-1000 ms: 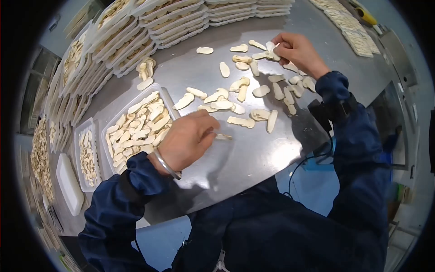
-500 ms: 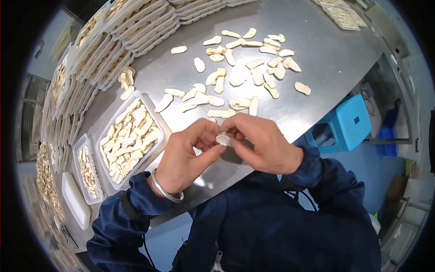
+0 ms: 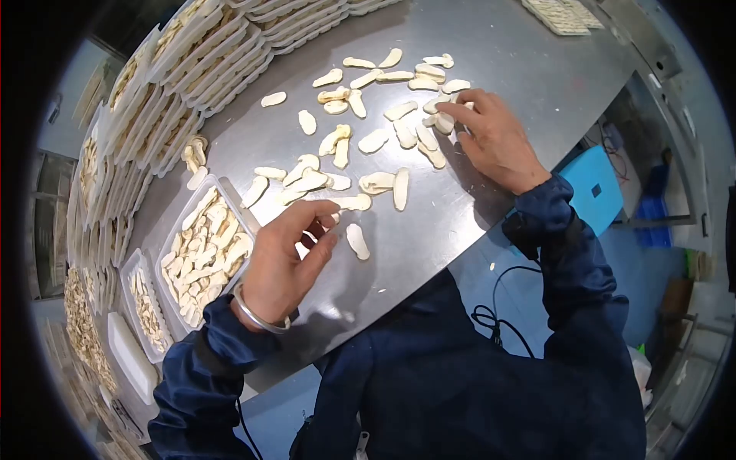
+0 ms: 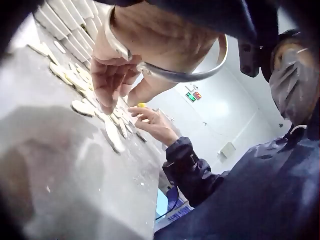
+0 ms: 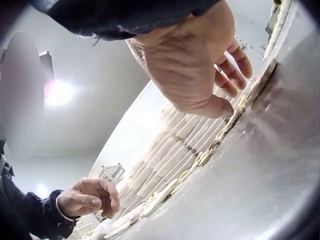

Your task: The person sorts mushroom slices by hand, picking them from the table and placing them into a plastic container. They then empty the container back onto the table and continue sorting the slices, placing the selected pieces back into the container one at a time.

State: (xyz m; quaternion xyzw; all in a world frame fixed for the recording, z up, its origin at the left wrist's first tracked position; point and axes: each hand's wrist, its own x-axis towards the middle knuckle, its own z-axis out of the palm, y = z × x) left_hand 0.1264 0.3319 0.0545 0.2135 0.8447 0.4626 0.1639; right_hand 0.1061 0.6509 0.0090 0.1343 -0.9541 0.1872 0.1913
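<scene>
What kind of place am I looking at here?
Probably a food packing room: pale slices lie scattered on a steel table, stacks of filled white trays line its far edge, and both hands sort slices.

The hands parted: the right hand (image 3: 494,138) reached back to the scattered slices (image 3: 406,130), the left hand (image 3: 287,257) stayed near.

Loose slices (image 3: 375,140) lie spread over the middle of the table (image 3: 506,46). A tray (image 3: 201,244) of slices sits to their left, near the table's front edge. Stacked trays (image 3: 192,54) line the far left side.
</scene>
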